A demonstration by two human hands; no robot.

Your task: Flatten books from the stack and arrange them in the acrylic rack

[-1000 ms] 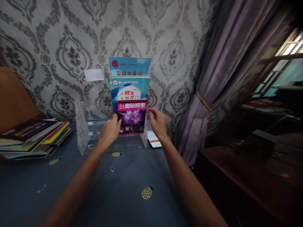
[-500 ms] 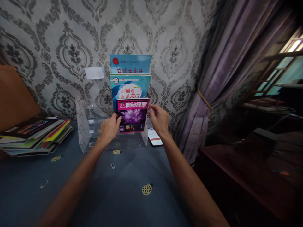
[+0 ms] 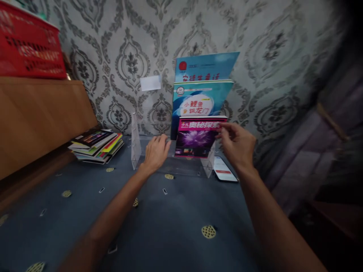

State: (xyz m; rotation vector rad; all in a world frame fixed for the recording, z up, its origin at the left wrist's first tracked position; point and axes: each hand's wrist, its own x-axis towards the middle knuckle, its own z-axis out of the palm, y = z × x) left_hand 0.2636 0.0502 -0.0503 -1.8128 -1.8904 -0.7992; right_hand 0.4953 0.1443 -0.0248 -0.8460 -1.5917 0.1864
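A small book with a magenta and purple cover (image 3: 195, 139) stands at the front of a clear acrylic rack (image 3: 135, 141). My right hand (image 3: 239, 145) has its thumb and bent fingertips at the book's upper right edge, closed on it. Just left of the book, my left hand (image 3: 156, 152) hovers over the rack with loosely bent fingers and nothing in them. Behind the small book rise a teal book (image 3: 219, 96) and, taller still, a blue book (image 3: 224, 66). Their lower parts are hidden.
A messy stack of books (image 3: 98, 145) lies left on the blue patterned cloth (image 3: 159, 234). Beside it stands a wooden cabinet (image 3: 45, 117) with a red basket (image 3: 31, 45) on top. A lit phone (image 3: 226, 170) rests right of the rack, near a curtain (image 3: 300, 151).
The view has turned left, bringing the red basket in. My left hand has come off the small book's left edge. My right fingertips have moved from beside the book onto its right edge.
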